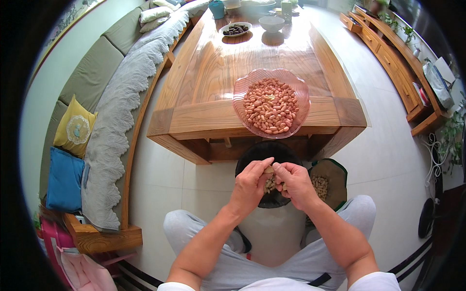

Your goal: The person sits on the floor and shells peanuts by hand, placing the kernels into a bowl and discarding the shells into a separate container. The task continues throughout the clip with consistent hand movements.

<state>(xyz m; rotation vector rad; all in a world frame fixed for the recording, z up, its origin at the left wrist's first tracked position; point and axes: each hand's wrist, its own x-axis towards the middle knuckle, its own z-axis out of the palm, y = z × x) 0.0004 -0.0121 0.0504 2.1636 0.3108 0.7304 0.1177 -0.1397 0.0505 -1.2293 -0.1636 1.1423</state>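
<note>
My left hand (249,183) and my right hand (295,184) meet above a black bin (251,154), fingertips pinching a peanut in its shell (269,170) between them. Another bit of shell (284,186) shows at the curled fingers of my right hand. Pale peanut shells (269,185) are visible inside the bin, partly hidden by my hands. To the right of the bin, a brown bag with a green rim (336,178) holds unshelled peanuts (319,186). Ahead, a pink scalloped bowl (242,85) is filled with shelled, red-skinned peanuts (271,107).
The bowl stands at the near edge of a wooden table (204,116). Farther back are a white plate of dark round items (236,29), a white bowl (272,24) and a teal container (217,9). A cushioned sofa (120,105) runs along the left, a wooden cabinet (389,62) along the right.
</note>
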